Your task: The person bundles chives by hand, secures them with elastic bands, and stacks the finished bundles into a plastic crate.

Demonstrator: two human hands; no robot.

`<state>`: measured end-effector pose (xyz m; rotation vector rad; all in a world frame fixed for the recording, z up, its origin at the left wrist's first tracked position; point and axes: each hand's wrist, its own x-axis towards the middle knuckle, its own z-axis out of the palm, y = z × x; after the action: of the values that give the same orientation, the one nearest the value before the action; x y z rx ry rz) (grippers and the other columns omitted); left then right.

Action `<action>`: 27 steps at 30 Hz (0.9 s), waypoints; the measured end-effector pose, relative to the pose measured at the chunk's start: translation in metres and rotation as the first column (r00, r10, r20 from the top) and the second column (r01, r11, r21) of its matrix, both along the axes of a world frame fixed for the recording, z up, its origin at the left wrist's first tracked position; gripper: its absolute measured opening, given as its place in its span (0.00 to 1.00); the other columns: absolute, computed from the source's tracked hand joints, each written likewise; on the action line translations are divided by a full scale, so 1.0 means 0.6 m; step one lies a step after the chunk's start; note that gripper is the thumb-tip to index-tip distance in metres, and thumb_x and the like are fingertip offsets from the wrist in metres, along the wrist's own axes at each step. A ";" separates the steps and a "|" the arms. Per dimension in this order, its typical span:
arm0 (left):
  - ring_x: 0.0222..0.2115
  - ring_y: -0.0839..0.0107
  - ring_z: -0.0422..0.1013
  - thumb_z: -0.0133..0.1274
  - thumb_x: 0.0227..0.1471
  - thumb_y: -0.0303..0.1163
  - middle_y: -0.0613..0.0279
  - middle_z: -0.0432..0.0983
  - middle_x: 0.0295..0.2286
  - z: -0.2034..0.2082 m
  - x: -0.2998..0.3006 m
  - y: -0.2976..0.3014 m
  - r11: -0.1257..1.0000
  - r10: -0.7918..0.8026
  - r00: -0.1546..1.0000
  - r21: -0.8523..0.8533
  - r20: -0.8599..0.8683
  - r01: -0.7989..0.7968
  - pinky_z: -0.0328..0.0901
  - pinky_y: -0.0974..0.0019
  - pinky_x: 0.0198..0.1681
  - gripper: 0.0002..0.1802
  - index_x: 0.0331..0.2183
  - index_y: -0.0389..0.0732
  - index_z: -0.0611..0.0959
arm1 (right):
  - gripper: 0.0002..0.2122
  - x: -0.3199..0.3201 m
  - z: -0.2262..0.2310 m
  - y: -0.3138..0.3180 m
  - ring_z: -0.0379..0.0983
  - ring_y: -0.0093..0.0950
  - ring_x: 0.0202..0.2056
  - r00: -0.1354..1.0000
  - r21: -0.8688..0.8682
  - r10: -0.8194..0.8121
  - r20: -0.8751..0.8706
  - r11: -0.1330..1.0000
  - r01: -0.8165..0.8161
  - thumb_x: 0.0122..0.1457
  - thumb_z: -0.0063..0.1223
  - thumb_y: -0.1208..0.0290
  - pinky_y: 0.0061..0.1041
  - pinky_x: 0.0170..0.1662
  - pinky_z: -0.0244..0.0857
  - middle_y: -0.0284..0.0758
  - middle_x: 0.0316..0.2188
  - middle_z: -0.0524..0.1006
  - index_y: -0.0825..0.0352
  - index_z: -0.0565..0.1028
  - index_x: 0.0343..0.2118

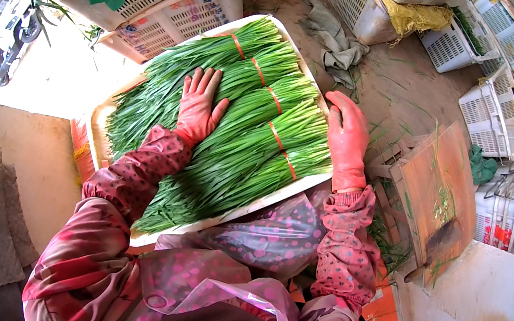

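A white tray [247, 211] lies tilted in front of me, filled with long green garlic chives [229, 126]. Orange-red bands [282, 150] tie them into several bundles, pale stem ends to the right and leaf tips to the left. My left hand [198, 107], in a pink rubber glove, presses flat on the leaves with its fingers apart. At the right rim of the tray is my right hand [346, 141], also gloved, with bent fingers closed at the edge beside the stem ends. Part of its grip is hidden.
White slotted crates [185, 21] are stacked beyond the tray at the left; another crate [352, 7] stands at the far right. Grey cloth [339, 46] lies on the dirt floor. A tilted wooden board [437, 189] and a white panel [483, 304] are on my right.
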<state>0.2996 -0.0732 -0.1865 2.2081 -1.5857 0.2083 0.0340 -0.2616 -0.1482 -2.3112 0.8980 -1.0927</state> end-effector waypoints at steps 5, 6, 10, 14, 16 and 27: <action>0.62 0.40 0.51 0.49 0.56 0.50 0.43 0.60 0.59 0.006 -0.001 -0.007 1.000 -0.018 1.000 -0.007 -0.005 0.018 0.42 0.40 0.65 0.38 0.61 0.38 0.64 | 0.12 0.036 -0.034 -0.025 0.75 0.38 0.44 0.952 0.118 0.243 -0.187 0.967 -0.224 0.55 0.53 0.75 0.35 0.48 0.69 0.36 0.42 0.79 0.57 0.80 0.42; 0.62 0.39 0.52 0.49 0.56 0.50 0.44 0.60 0.59 0.006 -0.002 -0.012 1.000 -0.029 1.000 -0.011 0.000 0.029 0.42 0.40 0.65 0.38 0.61 0.38 0.64 | 0.12 0.027 -0.041 -0.039 0.75 0.38 0.44 0.974 0.094 0.179 -0.141 0.982 -0.166 0.56 0.52 0.74 0.35 0.47 0.70 0.36 0.41 0.79 0.57 0.79 0.42; 0.62 0.39 0.51 0.48 0.57 0.50 0.44 0.60 0.59 -0.006 0.003 0.002 1.000 -0.006 1.000 -0.002 -0.002 0.006 0.42 0.39 0.65 0.38 0.61 0.38 0.64 | 0.07 -0.051 -0.010 -0.026 0.77 0.39 0.39 0.985 0.188 0.028 -0.172 0.982 0.004 0.57 0.55 0.66 0.35 0.41 0.71 0.35 0.37 0.80 0.57 0.79 0.38; 0.62 0.39 0.52 0.47 0.57 0.51 0.44 0.60 0.59 -0.004 0.001 -0.001 1.000 -0.012 1.000 -0.008 0.009 0.012 0.42 0.40 0.65 0.37 0.61 0.38 0.64 | 0.05 -0.123 0.003 0.062 0.76 0.38 0.31 0.920 0.139 0.219 -0.326 0.973 -0.182 0.54 0.60 0.64 0.39 0.34 0.69 0.35 0.28 0.79 0.57 0.77 0.30; 0.61 0.39 0.52 0.47 0.57 0.51 0.44 0.61 0.59 -0.004 -0.001 -0.006 1.000 -0.023 1.000 -0.012 0.010 0.023 0.42 0.40 0.65 0.38 0.61 0.38 0.64 | 0.07 -0.114 -0.007 0.085 0.76 0.40 0.30 0.914 0.125 0.197 -0.355 0.979 -0.163 0.53 0.60 0.63 0.40 0.33 0.69 0.36 0.26 0.79 0.59 0.77 0.30; 0.62 0.40 0.50 0.47 0.57 0.52 0.43 0.60 0.59 -0.007 0.008 0.000 1.000 -0.001 1.000 0.004 0.021 0.001 0.43 0.39 0.65 0.38 0.61 0.38 0.64 | 0.09 -0.054 -0.035 0.070 0.74 0.43 0.29 0.686 0.052 0.272 -0.675 0.945 -0.324 0.52 0.59 0.63 0.42 0.31 0.67 0.37 0.24 0.77 0.62 0.74 0.26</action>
<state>0.3043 -0.0731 -0.1905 2.2148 -1.5999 0.2283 0.0014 -0.2196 -0.1695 -2.8361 0.6592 -0.1086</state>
